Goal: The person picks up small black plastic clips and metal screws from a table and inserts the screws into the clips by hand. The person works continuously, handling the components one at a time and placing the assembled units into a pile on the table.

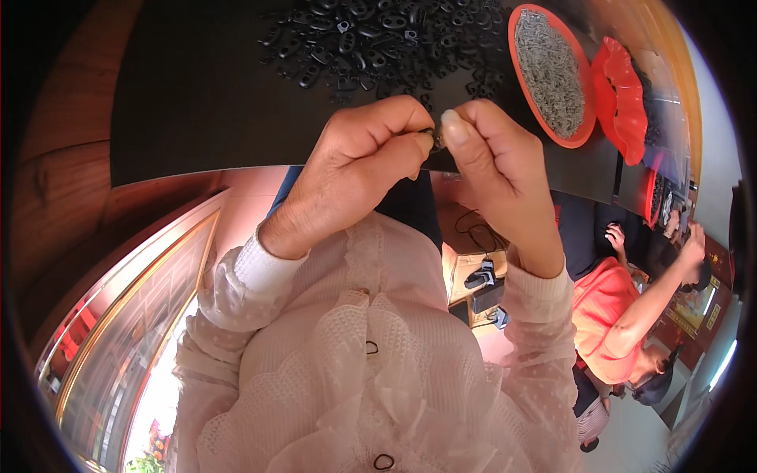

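My left hand point(371, 146) is closed in a pinch in front of my chest, over the near edge of the black table. A small dark piece point(430, 132) shows between its thumb and finger, mostly covered by them. Close beside it, my right hand point(501, 162) is closed too, its thumb pressed to the bent forefinger. Whatever those fingers hold is hidden or too small to name. Beyond both hands spreads a loose pile of small black plastic parts point(363, 43), several of them oval with two holes.
An orange-red bowl point(587, 118) full of small grey metal pieces stands right of the pile. Next to it is a red wavy-rimmed dish point(619, 98). A person in an orange-red top point(607, 311) sits at the right. The black table point(181, 102) extends left.
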Demonstrator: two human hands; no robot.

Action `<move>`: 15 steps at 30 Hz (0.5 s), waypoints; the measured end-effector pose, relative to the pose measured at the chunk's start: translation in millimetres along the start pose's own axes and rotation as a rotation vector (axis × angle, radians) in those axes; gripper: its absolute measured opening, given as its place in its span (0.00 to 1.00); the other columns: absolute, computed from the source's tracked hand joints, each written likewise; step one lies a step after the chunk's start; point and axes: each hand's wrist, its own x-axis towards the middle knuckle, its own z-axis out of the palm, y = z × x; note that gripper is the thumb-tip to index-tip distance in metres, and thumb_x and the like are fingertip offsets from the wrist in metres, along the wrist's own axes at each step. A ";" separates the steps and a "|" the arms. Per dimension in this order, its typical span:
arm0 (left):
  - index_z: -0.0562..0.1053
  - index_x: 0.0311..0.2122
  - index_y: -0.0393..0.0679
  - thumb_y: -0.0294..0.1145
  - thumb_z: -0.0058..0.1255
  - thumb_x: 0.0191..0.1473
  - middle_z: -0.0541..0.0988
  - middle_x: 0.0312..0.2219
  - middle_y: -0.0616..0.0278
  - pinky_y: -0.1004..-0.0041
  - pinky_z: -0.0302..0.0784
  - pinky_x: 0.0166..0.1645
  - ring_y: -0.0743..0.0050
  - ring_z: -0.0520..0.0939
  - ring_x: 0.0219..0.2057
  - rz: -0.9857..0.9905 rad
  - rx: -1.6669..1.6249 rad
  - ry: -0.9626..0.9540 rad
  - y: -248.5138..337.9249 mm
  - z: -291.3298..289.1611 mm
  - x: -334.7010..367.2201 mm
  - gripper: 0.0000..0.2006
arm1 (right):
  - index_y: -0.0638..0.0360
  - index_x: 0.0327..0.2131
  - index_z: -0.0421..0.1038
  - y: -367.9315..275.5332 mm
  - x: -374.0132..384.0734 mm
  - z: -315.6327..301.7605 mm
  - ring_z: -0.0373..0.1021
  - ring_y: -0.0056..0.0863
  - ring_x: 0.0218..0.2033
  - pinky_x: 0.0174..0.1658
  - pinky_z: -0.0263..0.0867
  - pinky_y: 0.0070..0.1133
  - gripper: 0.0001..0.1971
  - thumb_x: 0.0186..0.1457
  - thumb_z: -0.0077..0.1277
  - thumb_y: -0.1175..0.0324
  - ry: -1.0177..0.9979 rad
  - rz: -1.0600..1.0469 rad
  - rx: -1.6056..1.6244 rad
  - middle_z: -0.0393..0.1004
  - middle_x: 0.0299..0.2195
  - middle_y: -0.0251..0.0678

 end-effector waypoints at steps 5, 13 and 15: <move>0.72 0.28 0.39 0.26 0.45 0.53 0.70 0.19 0.71 0.82 0.57 0.25 0.89 0.64 0.21 -0.015 -0.054 -0.014 1.3 -10.2 -10.8 0.05 | 0.63 0.34 0.67 -3.6 -6.3 1.4 0.61 0.21 0.23 0.29 0.61 0.19 0.04 0.58 0.48 0.72 -0.006 -0.041 0.111 0.66 0.24 0.36; 0.72 0.28 0.40 0.26 0.45 0.52 0.69 0.19 0.73 0.82 0.58 0.25 0.89 0.65 0.22 -0.100 -0.101 -0.032 7.3 -15.4 -13.4 0.04 | 0.62 0.33 0.67 0.9 1.1 7.3 0.65 0.32 0.24 0.27 0.62 0.22 0.03 0.56 0.49 0.77 -0.025 -0.328 -0.047 0.66 0.26 0.38; 0.72 0.28 0.40 0.26 0.45 0.52 0.69 0.19 0.73 0.82 0.58 0.26 0.89 0.65 0.22 -0.096 -0.093 -0.040 7.8 -16.7 -13.6 0.04 | 0.63 0.33 0.66 -1.5 1.8 8.7 0.64 0.32 0.23 0.26 0.61 0.23 0.03 0.56 0.49 0.77 -0.027 -0.342 -0.061 0.66 0.25 0.38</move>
